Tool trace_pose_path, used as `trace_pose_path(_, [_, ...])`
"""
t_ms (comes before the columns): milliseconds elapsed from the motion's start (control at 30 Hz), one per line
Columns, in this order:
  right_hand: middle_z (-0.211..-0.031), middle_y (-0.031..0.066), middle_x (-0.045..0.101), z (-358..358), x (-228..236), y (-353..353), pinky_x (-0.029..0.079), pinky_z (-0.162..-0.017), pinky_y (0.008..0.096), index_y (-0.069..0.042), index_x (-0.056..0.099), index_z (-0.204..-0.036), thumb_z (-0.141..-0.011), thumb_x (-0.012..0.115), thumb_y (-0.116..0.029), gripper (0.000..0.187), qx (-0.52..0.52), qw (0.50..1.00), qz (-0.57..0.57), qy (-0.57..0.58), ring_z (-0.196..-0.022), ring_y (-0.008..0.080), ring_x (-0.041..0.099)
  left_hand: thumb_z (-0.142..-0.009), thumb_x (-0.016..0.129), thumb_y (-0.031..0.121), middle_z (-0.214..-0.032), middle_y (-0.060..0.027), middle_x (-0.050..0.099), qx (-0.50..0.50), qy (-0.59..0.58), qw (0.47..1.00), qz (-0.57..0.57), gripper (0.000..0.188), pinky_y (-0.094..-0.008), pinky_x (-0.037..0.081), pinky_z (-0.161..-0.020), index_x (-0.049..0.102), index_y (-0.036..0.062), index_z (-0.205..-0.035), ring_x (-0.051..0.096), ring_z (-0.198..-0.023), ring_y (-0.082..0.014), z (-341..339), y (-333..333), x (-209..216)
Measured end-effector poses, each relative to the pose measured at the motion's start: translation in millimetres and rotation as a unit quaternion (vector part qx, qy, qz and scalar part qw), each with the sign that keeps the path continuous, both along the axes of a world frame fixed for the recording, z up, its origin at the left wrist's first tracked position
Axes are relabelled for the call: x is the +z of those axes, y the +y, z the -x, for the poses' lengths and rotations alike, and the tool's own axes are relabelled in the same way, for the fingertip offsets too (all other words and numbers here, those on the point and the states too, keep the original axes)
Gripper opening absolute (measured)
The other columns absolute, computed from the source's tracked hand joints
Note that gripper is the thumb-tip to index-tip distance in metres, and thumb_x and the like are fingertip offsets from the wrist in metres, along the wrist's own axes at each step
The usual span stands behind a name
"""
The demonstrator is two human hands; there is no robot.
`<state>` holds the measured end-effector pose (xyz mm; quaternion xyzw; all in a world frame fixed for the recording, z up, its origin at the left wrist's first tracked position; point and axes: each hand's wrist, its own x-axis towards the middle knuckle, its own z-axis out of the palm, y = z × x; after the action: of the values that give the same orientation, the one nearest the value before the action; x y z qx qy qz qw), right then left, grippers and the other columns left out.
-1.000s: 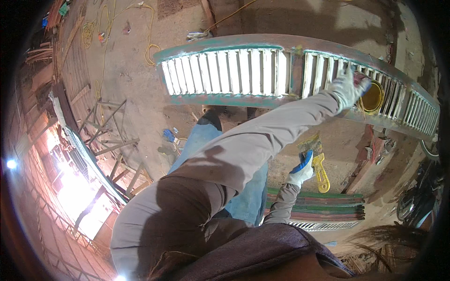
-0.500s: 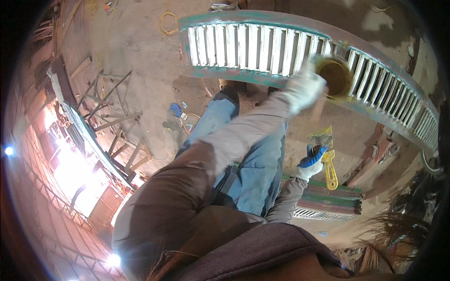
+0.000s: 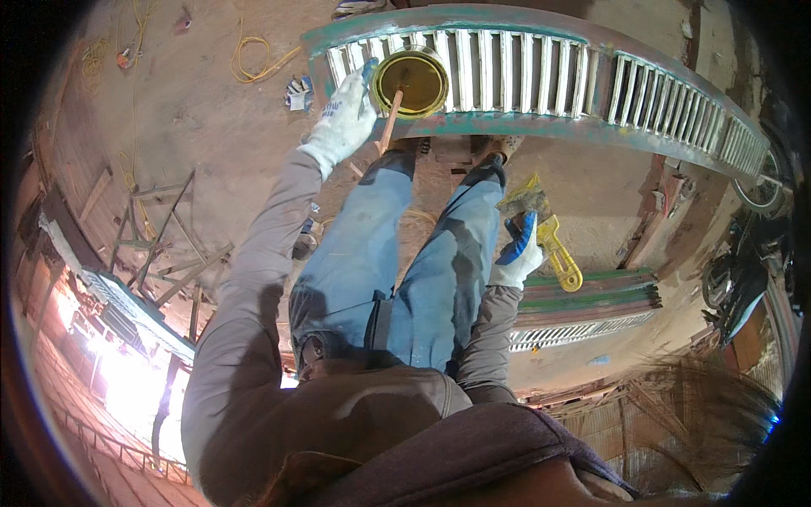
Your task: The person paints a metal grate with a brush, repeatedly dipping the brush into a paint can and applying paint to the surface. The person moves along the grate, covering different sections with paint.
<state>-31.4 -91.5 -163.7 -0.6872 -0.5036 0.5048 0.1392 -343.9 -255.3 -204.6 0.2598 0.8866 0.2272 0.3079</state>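
My left hand (image 3: 342,118), in a white and blue work glove, grips the side of an open round tin (image 3: 443,87) at the left part of a long slatted panel. Inside the tin is a yellowish-brown substance, and a wooden stick (image 3: 391,120) leans out over its near rim. Whether the tin rests on the panel or hangs just above it, I cannot tell. Lower right, beside my leg, my right hand (image 3: 521,258) is closed on a putty knife (image 3: 559,253) with a yellow handle and a smeared blade. The curved panel (image 3: 541,127) has white slats and a worn green-brown frame.
More slatted panels (image 3: 583,304) lie stacked at the right. A metal trestle frame (image 3: 173,228) stands on the left. On the floor are a yellow cable (image 3: 253,63) and a glove (image 3: 298,93). A wheel (image 3: 760,190) shows past the panel's right end.
My left hand has carried the tin leftward along the panel, from its middle divider to the left part. My right hand with the putty knife has shifted slightly left and up in view.
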Motion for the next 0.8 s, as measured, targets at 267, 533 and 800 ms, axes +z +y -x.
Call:
trace_pose_path(267, [-0.105, 0.0111, 0.064, 7.0, 28.4, -26.9, 0.058, -0.065, 0.03, 0.009, 0.063, -0.111, -0.095, 0.062, -0.018, 0.031, -0.087, 0.996, -0.019, 0.021, -0.083, 0.0156, 0.065, -0.078, 0.069, 0.024, -0.124, -0.0101, 0.055, -0.234, 0.157, 0.951, -0.128, 0.04, -0.0438, 0.049, -0.092, 0.066, 0.0161, -0.117, 0.056, -0.107, -0.0314, -18.0, 12.5, 1.7])
trace_pose_path(533, [-0.11, 0.0153, 0.064, 13.7, 16.7, -34.5, 0.06, -0.065, 0.0329, 0.001, 0.061, -0.122, -0.098, 0.055, -0.014, 0.03, -0.048, 0.995, -0.055, 0.073, -0.082, 0.0171, 0.065, -0.092, 0.063, 0.028, -0.099, -0.0131, 0.068, 0.173, -0.073, 0.96, -0.205, 0.029, -0.0355, 0.052, -0.076, 0.066, 0.003, -0.108, 0.067, -0.084, -0.0263, -4.5, 44.0, -31.8])
trace_pose_path(800, [-0.102, 0.0129, 0.071, 49.2, -35.8, -53.3, 0.053, -0.069, 0.0315, -0.007, 0.059, -0.13, -0.096, 0.056, -0.013, 0.035, 0.088, 0.987, -0.077, 0.11, -0.073, 0.0193, 0.069, -0.097, 0.059, 0.031, -0.084, -0.0051, 0.069, 0.291, -0.138, 0.931, -0.171, 0.033, -0.0252, 0.051, -0.055, 0.066, -0.0008, -0.1, 0.064, -0.064, -0.0108, 10.8, 57.3, 2.8])
